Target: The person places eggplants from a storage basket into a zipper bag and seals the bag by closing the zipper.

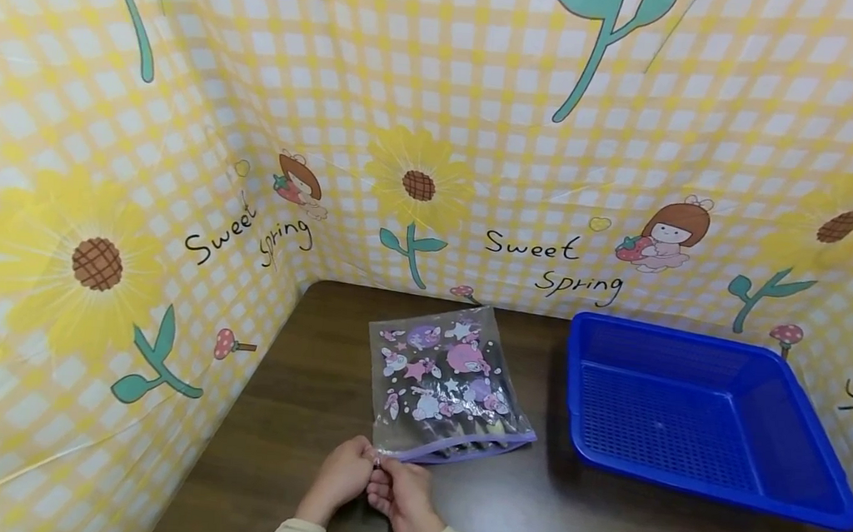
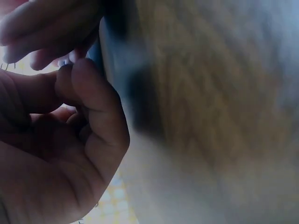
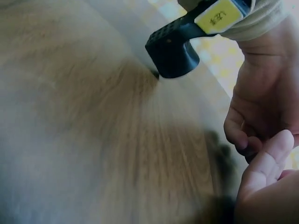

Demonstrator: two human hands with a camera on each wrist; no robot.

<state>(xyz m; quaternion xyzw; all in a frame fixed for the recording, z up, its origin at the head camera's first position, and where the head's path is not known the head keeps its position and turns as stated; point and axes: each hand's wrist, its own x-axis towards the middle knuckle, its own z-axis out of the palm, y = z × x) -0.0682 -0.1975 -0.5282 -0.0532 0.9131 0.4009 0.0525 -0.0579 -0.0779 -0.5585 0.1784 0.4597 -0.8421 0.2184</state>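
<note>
A clear zip bag point(image 1: 440, 376) printed with pink and purple cartoon figures and stars lies flat on the table, its purple zip edge point(image 1: 457, 445) towards me. Several small dark and pale items show inside near that edge; what they are I cannot tell. My left hand point(image 1: 341, 472) pinches the bag's near left corner. Right beside it, my right hand point(image 1: 408, 498) pinches the same corner, thumb against curled fingers. In the left wrist view the curled left hand point(image 2: 60, 158) fills the left side. The fingertips hide the gripped corner.
A blue plastic basket point(image 1: 680, 478) with a perforated bottom stands to the right of the bag. The brown wooden table point(image 1: 288, 405) meets yellow checked cloth walls point(image 1: 457, 260) at the back and left. A black camera point(image 3: 175, 53) sits on the left wrist.
</note>
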